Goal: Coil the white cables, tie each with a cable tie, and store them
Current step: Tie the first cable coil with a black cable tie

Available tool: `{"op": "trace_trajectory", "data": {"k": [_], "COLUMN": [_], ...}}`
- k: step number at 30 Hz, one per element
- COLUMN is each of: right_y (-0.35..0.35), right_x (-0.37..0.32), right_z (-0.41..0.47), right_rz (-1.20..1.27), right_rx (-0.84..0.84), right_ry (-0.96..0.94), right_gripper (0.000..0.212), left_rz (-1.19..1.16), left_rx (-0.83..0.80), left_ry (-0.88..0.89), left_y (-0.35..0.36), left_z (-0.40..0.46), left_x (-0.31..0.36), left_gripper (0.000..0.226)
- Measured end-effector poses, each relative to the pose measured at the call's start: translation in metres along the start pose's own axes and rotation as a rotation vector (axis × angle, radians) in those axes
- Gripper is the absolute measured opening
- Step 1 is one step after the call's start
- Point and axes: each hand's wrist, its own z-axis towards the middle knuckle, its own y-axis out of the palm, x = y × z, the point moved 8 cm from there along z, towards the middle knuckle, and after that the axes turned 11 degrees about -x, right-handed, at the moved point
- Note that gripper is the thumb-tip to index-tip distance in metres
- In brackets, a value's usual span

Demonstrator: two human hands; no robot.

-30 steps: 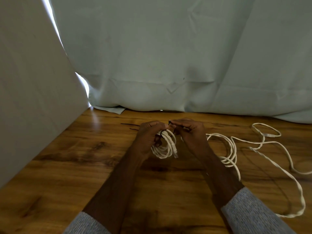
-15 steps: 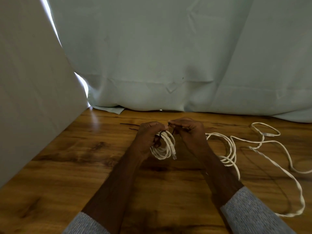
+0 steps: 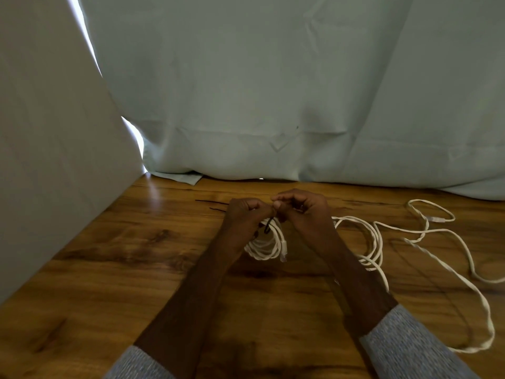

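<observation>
Both hands are meeting at table centre. Left hand (image 3: 247, 214) is curling its fingers round the coiled white cable (image 3: 269, 243), which is hanging at its 5 o'clock. Right hand (image 3: 302, 207) is pinching the black cable tie (image 3: 268, 225) at the coil's 12 o'clock. Loose cables (image 3: 426, 236) are sprawling at 3 o'clock on the wooden table (image 3: 123, 269); spare ties (image 3: 211, 205) are lying at 10 o'clock.

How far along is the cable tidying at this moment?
One white cable is already wound into a coil. In hand: the left hand holds that coil while the right hand works a dark cable tie at its top; whether it is fastened cannot be told. Left: the loose white cables sprawled on the wooden table, spare ties behind the left hand, and storing.
</observation>
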Motion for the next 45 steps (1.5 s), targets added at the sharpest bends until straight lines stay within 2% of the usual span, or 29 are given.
{"op": "trace_trajectory", "data": {"k": [6, 9, 11, 14, 19, 23, 32, 39, 45], "right_y": [-0.011, -0.008, -0.008, -0.010, -0.017, -0.020, -0.066, -0.066, -0.063], "right_x": [-0.003, -0.012, -0.011, -0.007, -0.010, -0.003, -0.003, 0.001, -0.011], "right_z": [-0.003, -0.004, -0.003, -0.003, -0.003, -0.002, -0.011, -0.013, -0.009], "right_rz": [-0.247, -0.280, -0.199, -0.076, -0.140, 0.104, 0.492, 0.476, 0.469], "right_rx": [0.178, 0.194, 0.182, 0.164, 0.219, 0.240, 0.537, 0.554, 0.539], "right_ry": [-0.054, -0.130, -0.097, -0.036, -0.038, 0.061, 0.034, 0.056, 0.012], "right_gripper": [0.015, 0.012, 0.009, 0.011, 0.008, 0.010, 0.008, 0.009, 0.008], "left_rz": [0.221, 0.300, 0.305, 0.263, 0.334, 0.368, 0.351, 0.325, 0.393], "left_rx": [0.066, 0.097, 0.123, 0.116, 0.133, 0.118, -0.006, -0.054, -0.095], "left_ry": [0.198, 0.253, 0.269, 0.315, 0.411, 0.390, 0.354, 0.361, 0.463], "left_y": [0.001, 0.000, 0.000, 0.002, 0.003, 0.004, 0.017, 0.026, 0.028], "left_z": [0.000, 0.001, 0.001, 0.000, -0.001, 0.000, -0.001, -0.004, -0.008], "left_x": [0.015, 0.013, 0.010, 0.010, 0.017, 0.015, 0.014, 0.014, 0.021], "left_gripper": [0.019, 0.021, 0.015, 0.018, 0.015, 0.011, 0.017, 0.017, 0.020]}}
